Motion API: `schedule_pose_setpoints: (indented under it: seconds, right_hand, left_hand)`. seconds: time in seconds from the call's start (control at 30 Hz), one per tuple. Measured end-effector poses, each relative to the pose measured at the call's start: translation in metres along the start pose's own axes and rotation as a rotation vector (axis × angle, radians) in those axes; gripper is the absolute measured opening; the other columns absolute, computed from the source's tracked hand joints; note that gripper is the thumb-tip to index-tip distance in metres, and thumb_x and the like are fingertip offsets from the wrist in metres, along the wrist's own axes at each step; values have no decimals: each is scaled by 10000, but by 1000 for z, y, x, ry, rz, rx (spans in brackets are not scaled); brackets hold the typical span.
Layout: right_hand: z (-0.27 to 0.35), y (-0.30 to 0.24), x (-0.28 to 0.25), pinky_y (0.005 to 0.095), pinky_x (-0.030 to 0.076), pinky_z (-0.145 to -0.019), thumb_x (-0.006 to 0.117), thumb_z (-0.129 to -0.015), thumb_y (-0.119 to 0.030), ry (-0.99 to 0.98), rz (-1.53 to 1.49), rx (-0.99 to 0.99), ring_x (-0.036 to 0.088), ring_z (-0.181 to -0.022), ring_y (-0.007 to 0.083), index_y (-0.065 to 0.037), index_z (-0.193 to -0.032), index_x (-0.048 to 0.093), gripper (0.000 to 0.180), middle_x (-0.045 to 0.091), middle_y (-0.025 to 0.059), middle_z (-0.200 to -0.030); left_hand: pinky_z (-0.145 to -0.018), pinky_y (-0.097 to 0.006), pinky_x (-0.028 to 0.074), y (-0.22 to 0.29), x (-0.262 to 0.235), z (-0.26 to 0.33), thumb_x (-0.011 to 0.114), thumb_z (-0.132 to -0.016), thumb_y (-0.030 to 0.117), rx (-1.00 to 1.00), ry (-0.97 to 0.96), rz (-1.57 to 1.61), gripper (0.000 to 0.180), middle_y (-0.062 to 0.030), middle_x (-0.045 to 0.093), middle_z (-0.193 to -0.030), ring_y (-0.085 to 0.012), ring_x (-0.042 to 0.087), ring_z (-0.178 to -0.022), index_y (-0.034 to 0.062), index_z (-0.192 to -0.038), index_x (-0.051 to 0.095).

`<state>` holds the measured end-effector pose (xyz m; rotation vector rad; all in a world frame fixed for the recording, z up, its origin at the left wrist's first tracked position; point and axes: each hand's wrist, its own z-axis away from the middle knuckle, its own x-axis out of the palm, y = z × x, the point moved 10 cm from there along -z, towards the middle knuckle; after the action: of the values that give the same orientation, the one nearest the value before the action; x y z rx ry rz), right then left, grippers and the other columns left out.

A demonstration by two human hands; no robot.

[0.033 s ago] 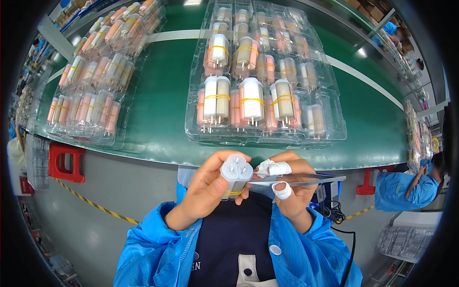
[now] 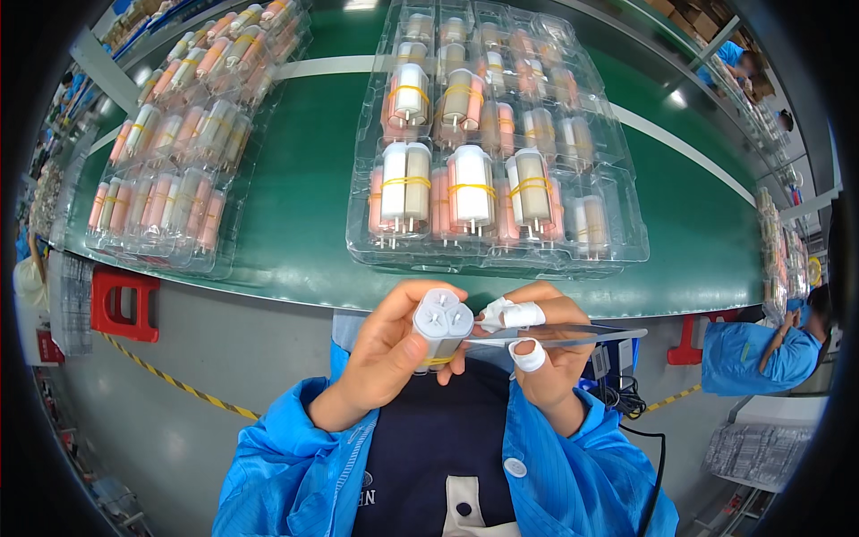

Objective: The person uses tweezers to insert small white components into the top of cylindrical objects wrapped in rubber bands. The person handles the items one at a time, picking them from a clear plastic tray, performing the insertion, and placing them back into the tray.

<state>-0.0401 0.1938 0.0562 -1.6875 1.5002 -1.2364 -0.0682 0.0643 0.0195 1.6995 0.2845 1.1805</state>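
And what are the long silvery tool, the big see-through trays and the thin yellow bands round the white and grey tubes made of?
The silvery tool looks like smooth, polished metal: it gleams like a mirror.
The see-through trays look like thin, glossy moulded plastic, since things show through.
The yellow bands are probably rubber, hugging the tubes, though other stretchy stuff could look alike.
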Motion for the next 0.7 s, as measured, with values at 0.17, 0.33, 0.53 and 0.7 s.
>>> schedule_pose_setpoints:
  seconds: [0.17, 0.33, 0.53, 0.7]
  right_hand:
    - [0, 3, 1, 302, 508, -716, 691, -763, -27, -6, -21, 18, 621, -843, 201, 33, -993, 639, 243, 626, 182, -970]
    - [0, 5, 2, 301, 509, -717, 693, -761, -25, -14, -27, 27, 621, -838, 197, 36, -999, 638, 251, 626, 180, -965]
    - [-2, 4, 5, 296, 506, -714, 697, -749, -16, -40, 17, 21, 621, -836, 196, 36, -999, 640, 262, 629, 171, -953]
    - [-4, 3, 7, 291, 503, -707, 697, -745, 5, -48, 19, 19, 621, -834, 197, 34, -996, 640, 259, 628, 166, -944]
  left_hand:
    - [-465, -247, 480, 5, -6, 1, 634, -853, 433, 84, 24, -98, 625, -145, 591, -939, -198, 621, -698, -9, -1224, 395]
    - [-604, -232, 498, 6, -10, 6, 691, -841, 217, 91, -1, -81, 570, -125, 580, -1037, -137, 604, -797, -12, -1270, 394]
    - [-862, -264, 433, 11, -13, 7, 754, -776, 124, 172, 44, -190, 564, -92, 541, -1117, -125, 546, -977, 2, -1235, 449]
    - [-858, -260, 420, 25, -5, 5, 778, -743, 91, 325, -27, -329, 555, -76, 521, -1080, -118, 528, -978, 4, -1205, 482]
